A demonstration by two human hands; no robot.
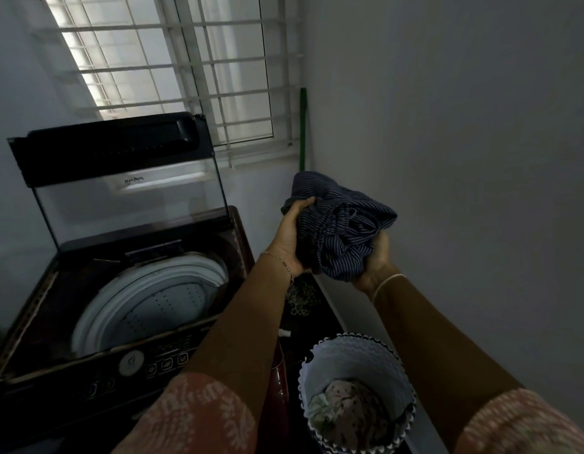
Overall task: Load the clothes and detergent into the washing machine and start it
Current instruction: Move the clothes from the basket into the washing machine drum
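Head view: striped garment (pixel 343 224) between fingers (pixel 304 202)

A window (pixel 172 77) barred with a white grille (pixel 218 93) is set into the back wall. A green pole (pixel 302 126) is propped up in the room's corner just beside it, against the plain side wall (pixel 464 126).

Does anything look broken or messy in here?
Nothing looks spilled or broken. The washer lid stands open, the left hand and right hand hold a striped cloth, and more clothes sit in the basket.

head cam | faces fwd+down | close over washing machine (pixel 120 290), wall ahead
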